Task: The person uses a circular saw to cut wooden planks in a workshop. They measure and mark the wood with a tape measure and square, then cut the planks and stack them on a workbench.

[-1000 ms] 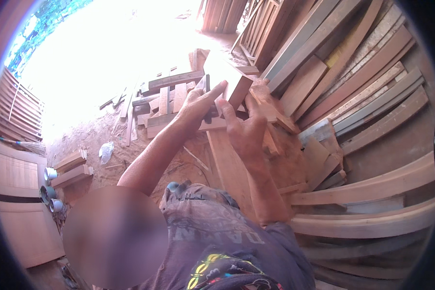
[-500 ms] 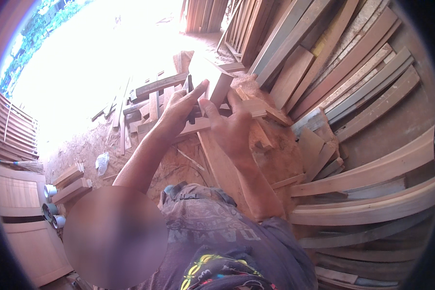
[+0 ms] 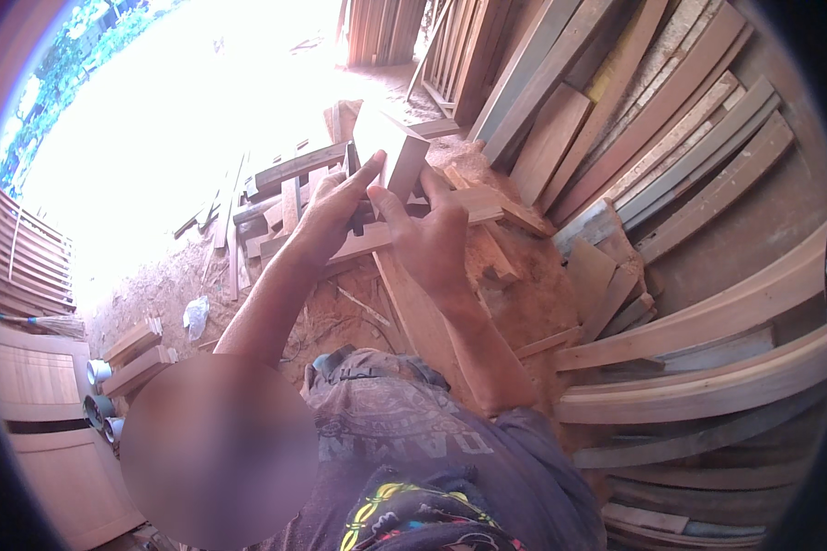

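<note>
Both of my hands meet at a wooden block [image 3: 408, 168], which is raised and tilted above the timber pile, its upper face washed out by glare. My right hand [image 3: 432, 241] grips it from the right, with the thumb on the near face and fingers round the far side. My left hand [image 3: 329, 213] is closed at its left side, the thumb or forefinger stretched against the wood. A dark slim tool [image 3: 350, 160] shows above and below the left hand, close against the block; its exact kind is unclear.
Offcuts and a dark-edged beam [image 3: 296, 169] lie beneath and beyond my hands. Long boards [image 3: 698, 303] lean along the right. Panelled wooden pieces [image 3: 41, 376] and cans [image 3: 98, 371] stand at left. A crumpled clear bag [image 3: 196, 317] lies on the dusty ground.
The block and both hands appear slightly further left in the view, with the grip unchanged. Much of the surroundings has also shifted a little, as the head moved.
</note>
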{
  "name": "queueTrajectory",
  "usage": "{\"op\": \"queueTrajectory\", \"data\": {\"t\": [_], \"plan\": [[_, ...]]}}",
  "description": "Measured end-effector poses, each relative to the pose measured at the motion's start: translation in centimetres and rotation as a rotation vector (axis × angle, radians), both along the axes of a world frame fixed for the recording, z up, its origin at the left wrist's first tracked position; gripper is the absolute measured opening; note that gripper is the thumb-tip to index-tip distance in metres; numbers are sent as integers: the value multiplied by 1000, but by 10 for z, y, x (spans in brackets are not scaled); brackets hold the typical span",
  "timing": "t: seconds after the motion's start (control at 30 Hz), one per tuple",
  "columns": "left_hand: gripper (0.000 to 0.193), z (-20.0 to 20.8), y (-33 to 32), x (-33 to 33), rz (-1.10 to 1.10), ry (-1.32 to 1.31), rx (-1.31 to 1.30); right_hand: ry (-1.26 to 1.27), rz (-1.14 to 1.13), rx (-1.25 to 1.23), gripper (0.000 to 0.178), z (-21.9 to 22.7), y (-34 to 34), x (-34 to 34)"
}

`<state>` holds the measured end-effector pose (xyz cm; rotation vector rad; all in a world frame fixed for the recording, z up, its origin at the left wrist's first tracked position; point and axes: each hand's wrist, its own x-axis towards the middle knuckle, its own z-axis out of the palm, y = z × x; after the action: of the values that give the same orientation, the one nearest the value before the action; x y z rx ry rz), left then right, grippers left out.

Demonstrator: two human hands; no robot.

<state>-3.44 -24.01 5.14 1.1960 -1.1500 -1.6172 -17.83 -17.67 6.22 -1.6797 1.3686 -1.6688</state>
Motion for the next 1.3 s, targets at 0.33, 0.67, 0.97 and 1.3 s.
{"op": "queueTrajectory", "data": {"t": [0.33, 0.67, 0.97, 1.3], "plan": [[61, 4, 5, -1, 4, 8, 15, -13, -4, 19, 31, 1, 1, 1], [47, -8, 16, -6, -5, 326, 53, 125, -22, -70, 39, 2, -2, 2], [53, -43, -6, -1, 39, 391, 51, 194, -11, -59, 39, 9, 0, 6], [51, -56, -14, -1, -20, 418, 11, 230, -43, -72, 38, 10, -2, 6]]}}
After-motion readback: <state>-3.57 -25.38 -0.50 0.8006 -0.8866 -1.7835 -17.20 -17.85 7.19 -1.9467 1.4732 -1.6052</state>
